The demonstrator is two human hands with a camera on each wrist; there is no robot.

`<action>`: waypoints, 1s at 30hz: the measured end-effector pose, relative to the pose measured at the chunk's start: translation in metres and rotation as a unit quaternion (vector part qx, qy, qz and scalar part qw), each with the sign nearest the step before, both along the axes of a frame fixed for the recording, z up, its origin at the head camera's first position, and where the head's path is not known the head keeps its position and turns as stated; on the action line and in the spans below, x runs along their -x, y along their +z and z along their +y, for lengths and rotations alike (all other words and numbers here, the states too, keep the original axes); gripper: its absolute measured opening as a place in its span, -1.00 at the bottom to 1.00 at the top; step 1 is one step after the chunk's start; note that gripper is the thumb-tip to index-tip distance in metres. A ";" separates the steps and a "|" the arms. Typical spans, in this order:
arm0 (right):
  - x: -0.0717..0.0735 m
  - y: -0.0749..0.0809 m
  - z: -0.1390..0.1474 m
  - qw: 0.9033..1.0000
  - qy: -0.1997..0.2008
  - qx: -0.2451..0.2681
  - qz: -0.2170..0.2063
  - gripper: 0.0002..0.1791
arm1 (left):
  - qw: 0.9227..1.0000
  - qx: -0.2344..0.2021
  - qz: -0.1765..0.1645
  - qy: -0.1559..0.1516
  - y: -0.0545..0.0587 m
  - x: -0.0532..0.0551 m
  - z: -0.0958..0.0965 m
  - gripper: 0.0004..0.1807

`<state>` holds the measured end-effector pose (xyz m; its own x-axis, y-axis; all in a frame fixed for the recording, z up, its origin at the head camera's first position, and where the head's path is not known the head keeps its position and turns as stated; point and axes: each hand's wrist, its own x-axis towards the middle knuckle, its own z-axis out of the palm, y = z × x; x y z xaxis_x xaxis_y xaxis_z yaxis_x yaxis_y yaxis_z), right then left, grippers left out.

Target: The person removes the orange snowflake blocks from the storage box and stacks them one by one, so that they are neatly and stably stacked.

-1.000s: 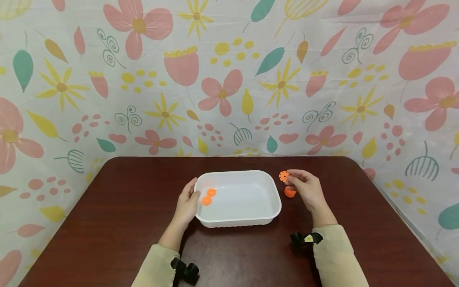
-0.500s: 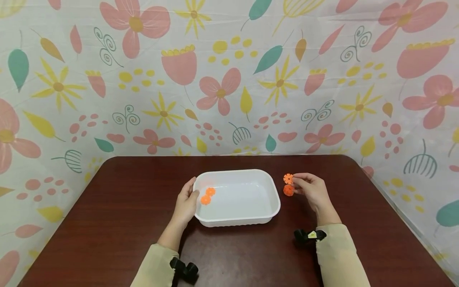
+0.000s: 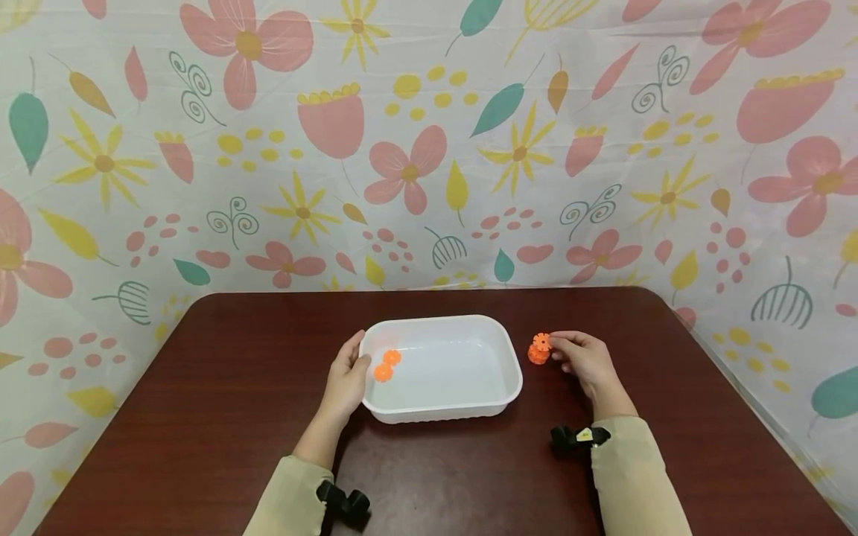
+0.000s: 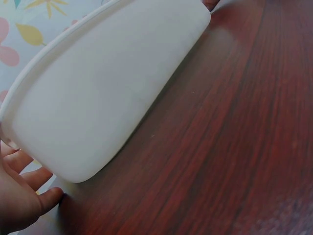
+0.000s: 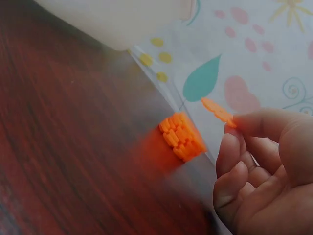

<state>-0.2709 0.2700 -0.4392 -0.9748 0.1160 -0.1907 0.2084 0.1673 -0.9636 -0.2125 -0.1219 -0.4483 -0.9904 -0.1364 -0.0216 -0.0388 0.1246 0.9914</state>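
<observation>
At the left end of a white plastic tray [image 3: 436, 415], my left hand [image 3: 345, 381] grips the rim, thumb on top and fingers along the outside. Two orange notched discs [image 3: 383, 372] lie in the tray near that end. My right hand [image 3: 591, 366] pinches another orange notched disc [image 3: 542, 341] between thumb and fingertips. Just below it in the head view, a short stack of orange discs [image 3: 536, 356] stands on the table, right of the tray. The right wrist view shows the held disc [image 5: 217, 111] tilted, above and apart from the stack [image 5: 181, 138].
A dark reddish-brown table [image 3: 456, 476] carries everything. Behind it hangs a white cloth [image 3: 429, 89] with a flower and leaf print. Black camera mounts [image 3: 345, 505] sit on both wrists, by the beige sleeves [image 3: 295, 491].
My right hand has moved slightly right and down with its disc, which now overlaps the stack in the head view. My left hand still holds the tray's rim.
</observation>
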 end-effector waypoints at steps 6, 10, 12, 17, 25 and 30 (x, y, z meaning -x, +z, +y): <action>0.001 -0.004 0.003 1.000 0.014 -0.017 -0.010 -0.67 | 1.000 0.004 0.003 0.002 0.000 0.000 0.000 -0.46; 0.001 -0.006 0.004 0.999 0.017 -0.029 -0.007 -0.66 | 1.000 0.002 0.001 -0.001 0.000 0.000 0.000 -0.46; 0.001 -0.006 0.004 0.999 0.019 -0.036 -0.006 -0.66 | 1.000 -0.001 0.000 -0.003 0.000 -0.001 0.000 -0.46; 0.002 -0.008 0.004 0.999 0.020 -0.045 0.000 -0.64 | 1.000 -0.004 0.003 -0.005 0.000 0.000 0.000 -0.46; 0.004 -0.011 0.005 0.998 0.017 -0.059 0.004 -0.57 | 1.000 -0.004 0.004 -0.004 0.000 0.000 0.000 -0.46; 0.003 -0.012 0.005 0.999 0.016 -0.047 0.005 -0.62 | 1.000 -0.005 0.002 -0.005 0.000 0.000 0.000 -0.45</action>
<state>-0.2740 0.2749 -0.4511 -0.9800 0.1025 -0.1708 0.1924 0.2642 -0.9451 -0.2125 -0.1218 -0.4482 -0.9919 -0.1253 -0.0198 -0.0344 0.1154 0.9927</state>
